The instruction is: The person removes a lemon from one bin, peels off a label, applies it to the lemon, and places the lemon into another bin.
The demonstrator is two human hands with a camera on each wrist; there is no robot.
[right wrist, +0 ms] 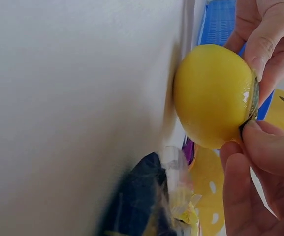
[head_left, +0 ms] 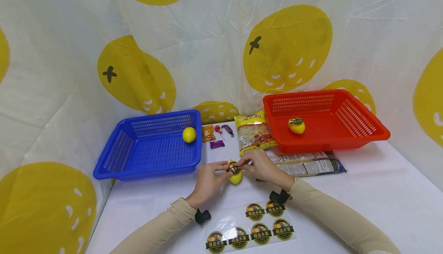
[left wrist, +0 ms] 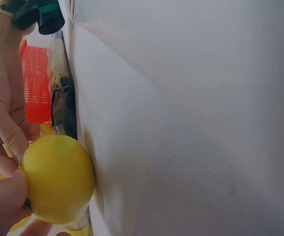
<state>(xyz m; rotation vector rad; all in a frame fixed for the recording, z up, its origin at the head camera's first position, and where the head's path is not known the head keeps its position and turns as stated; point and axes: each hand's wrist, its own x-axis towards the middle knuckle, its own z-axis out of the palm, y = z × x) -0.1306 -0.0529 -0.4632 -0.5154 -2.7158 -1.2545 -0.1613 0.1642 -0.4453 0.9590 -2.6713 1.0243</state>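
Hands: left [head_left: 207, 180], right [head_left: 262, 166] pinch yellow fruit [head_left: 235, 176] | sticker [head_left: 233, 168] mostly hidden by fingers

Hands meet mid-table: left hand [head_left: 207, 179] & right hand [head_left: 261, 165] both on a yellow fruit [head_left: 235, 176] resting on the table [head_left: 373, 192]. Just behind-left, blue basket [head_left: 149, 146] wall blocks; behind-right, red basket [head_left: 325, 119] overhangs a flat dark packet [head_left: 308, 165]. Narrow lane btw baskets cluttered w/ noodle bag [head_left: 254, 133] & small candies [head_left: 217, 144]. Sticker sheet [head_left: 249, 227] lies flat in front btw forearms. Open tabletop far right & front-left. Cloth backdrop [head_left: 207, 35] closes rear & sides.
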